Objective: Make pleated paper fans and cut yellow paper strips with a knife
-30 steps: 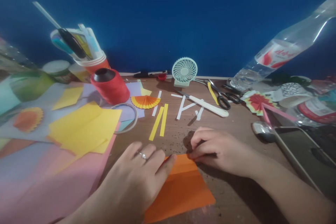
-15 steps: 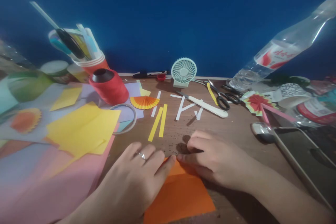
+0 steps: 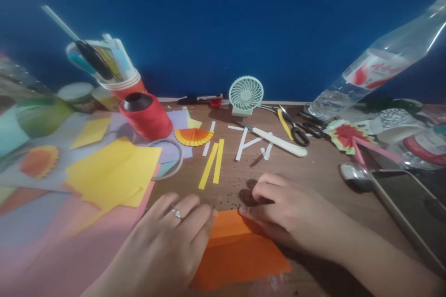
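Note:
A sheet of orange paper (image 3: 244, 260) lies on the table right in front of me, with a crease running across it near its far edge. My left hand (image 3: 174, 236), wearing a ring, is closed over the far left corner of the sheet, thumb beside the curled fingers. At the far right corner my right hand (image 3: 285, 209) presses thumb and fingertips together on the folded edge. Both palms hide parts of the sheet. Two yellow paper strips (image 3: 212, 164) lie just beyond the hands, near a folded orange-yellow paper fan (image 3: 193, 136).
A white craft knife (image 3: 278, 141), white paper strips and black scissors (image 3: 296, 130) lie beyond. A small fan (image 3: 245, 95) stands at the wall. Red thread spool (image 3: 148, 118), pen cup and yellow papers (image 3: 111, 171) are left; a bottle (image 3: 372, 69) and phone (image 3: 411, 213) are right.
My hands have drawn apart along the orange paper's far edge: the left thumb slid left, the right hand slightly right. More of the folded strip shows between them. The view shifted slightly.

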Tool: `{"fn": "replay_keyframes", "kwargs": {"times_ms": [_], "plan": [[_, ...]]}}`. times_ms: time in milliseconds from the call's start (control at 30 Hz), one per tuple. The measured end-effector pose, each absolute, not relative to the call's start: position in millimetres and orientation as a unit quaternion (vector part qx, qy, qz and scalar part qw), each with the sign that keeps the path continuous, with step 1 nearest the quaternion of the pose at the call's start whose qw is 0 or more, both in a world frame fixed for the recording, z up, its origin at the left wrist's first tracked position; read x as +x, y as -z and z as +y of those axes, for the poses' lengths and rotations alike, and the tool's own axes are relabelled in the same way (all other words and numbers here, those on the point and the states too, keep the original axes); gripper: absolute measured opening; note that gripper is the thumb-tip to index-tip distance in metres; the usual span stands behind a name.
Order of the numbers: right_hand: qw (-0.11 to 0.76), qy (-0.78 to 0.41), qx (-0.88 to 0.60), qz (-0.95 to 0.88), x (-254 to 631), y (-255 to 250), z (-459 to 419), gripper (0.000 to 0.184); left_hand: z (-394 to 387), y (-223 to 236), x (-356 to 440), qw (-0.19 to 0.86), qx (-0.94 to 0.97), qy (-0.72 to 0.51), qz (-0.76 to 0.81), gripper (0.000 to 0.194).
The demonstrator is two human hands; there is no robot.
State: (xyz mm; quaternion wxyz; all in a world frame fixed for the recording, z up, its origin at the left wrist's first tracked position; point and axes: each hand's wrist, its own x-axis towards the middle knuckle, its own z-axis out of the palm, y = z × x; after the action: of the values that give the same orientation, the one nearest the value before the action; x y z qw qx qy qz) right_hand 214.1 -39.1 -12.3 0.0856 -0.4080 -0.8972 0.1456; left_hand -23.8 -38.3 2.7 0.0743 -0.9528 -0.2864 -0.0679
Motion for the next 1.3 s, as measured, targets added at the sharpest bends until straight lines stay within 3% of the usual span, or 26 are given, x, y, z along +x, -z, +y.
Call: {"fn": "replay_keyframes", "kwargs": {"times_ms": [500, 633, 733, 967, 1300], "plan": [[0.090, -0.106, -0.403, -0.905, 214, 16, -41, 0.017, -39, -1, -33, -0.012, -0.942, 0.043, -0.332, 0.028], [0.074, -0.117, -0.401, -0.905, 213, 13, -41, 0.015, -40, 2, -24, -0.038, -0.935, 0.054, -0.349, 0.014], [0.077, -0.124, -0.397, -0.906, 214, 13, -40, 0.011, -44, 6, -21, -0.060, -0.936, 0.031, -0.346, 0.013], [0.096, -0.141, -0.399, -0.901, 219, 14, -37, 0.018, -57, 12, -25, 0.065, -0.930, 0.074, -0.353, 0.027], [0.090, -0.153, -0.402, -0.898, 223, 7, -36, 0.026, -67, 15, -32, 0.056, -0.915, 0.053, -0.396, 0.026]]}}
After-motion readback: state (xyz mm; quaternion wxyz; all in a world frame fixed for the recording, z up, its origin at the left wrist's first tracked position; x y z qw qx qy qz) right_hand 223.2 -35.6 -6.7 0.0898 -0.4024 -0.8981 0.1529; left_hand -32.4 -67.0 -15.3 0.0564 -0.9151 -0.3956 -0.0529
